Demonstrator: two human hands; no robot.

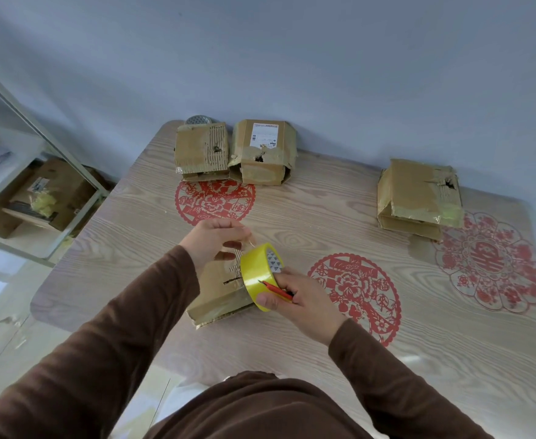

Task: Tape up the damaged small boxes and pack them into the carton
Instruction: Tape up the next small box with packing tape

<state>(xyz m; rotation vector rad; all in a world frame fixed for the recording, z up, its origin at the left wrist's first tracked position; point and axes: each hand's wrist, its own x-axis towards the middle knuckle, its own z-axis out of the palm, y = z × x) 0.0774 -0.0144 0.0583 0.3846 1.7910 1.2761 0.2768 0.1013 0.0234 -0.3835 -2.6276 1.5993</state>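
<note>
Boxes are the job, and the one I am working on (220, 291) lies on the near part of the worktop (307, 359), straight ahead of me, with a slit torn in its top face. My right hand (304, 304) has its grip closed round the yellow tape roll (260, 275), held on edge against the box's right end, and a red-handled cutter (276, 289) is pinned under the same fingers. My left hand (214, 240) hovers over the far end of the box, its grip narrowed to a pinch on what looks like the free end of the tape; the strip itself is too clear for me to be sure. I judge this as the taping step, just begun on the first box. Next I need to draw the strip over the slit, press it flat, then free the cutter to sever it. Three more damaged boxes wait at the back: two touching (201, 150) (261, 153) and one well apart on the right (418, 194). I see no carton on the worktop.
</note>
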